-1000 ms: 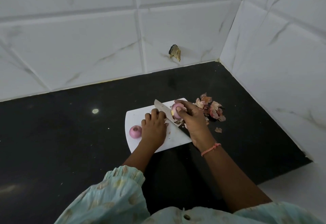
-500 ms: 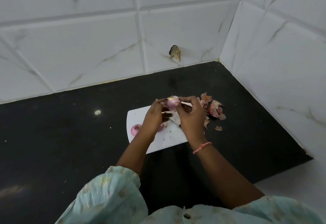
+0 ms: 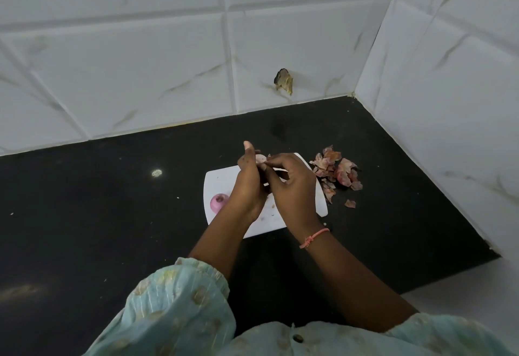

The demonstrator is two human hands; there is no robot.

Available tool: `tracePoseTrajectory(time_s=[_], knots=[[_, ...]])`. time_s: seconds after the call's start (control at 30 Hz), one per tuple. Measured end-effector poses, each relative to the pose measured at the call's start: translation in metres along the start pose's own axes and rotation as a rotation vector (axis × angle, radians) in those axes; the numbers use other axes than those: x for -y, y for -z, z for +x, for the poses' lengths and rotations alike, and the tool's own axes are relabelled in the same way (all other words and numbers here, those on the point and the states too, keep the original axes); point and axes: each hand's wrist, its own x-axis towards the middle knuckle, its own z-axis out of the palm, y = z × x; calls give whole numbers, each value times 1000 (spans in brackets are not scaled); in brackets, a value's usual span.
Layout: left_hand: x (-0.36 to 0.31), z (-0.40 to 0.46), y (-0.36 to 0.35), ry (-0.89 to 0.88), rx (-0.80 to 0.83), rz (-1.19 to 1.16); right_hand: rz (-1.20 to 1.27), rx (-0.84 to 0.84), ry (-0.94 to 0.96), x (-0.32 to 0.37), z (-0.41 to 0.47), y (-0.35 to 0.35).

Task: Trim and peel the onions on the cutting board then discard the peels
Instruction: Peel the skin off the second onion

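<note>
A small pale pink onion [image 3: 260,158] is held up over the far edge of the white cutting board [image 3: 222,180]. Little of it shows between the fingers. My left hand [image 3: 248,184] grips it from the left, thumb pointing up. My right hand [image 3: 292,184] pinches at its top from the right. A second onion [image 3: 218,202], peeled and pink, lies on the board's left side next to my left wrist. My hands hide the knife.
A heap of dry reddish onion peels [image 3: 335,171] lies on the black counter [image 3: 112,215] just right of the board, with one loose peel [image 3: 350,203] nearer me. White tiled walls close the corner behind and to the right.
A second ago my right hand held the onion on the board beside the knife, my left hand resting there. Both hands have since lifted the onion and now work at it together.
</note>
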Motion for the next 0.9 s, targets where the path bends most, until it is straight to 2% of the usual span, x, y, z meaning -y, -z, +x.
tracePoseTrajectory(time_s=[0.13, 0.4, 0.57, 0.7, 0.83, 0.9], knots=[[-3, -1, 2, 27, 33, -91, -8, 6, -18, 3, 2, -1], [-8, -6, 8, 26, 92, -49, -44, 57, -112, -5, 9, -2], [-8, -7, 11, 30, 162, -47, -20, -51, -206, -18, 14, 9], [-7, -5, 10, 47, 201, -38, 51, -185, -403, -31, 20, 30], [-3, -3, 6, 57, 215, -58, -181, -44, -479, -42, 26, 50], [-2, -2, 3, 81, 192, -114, -146, -29, -382, -39, 24, 49]])
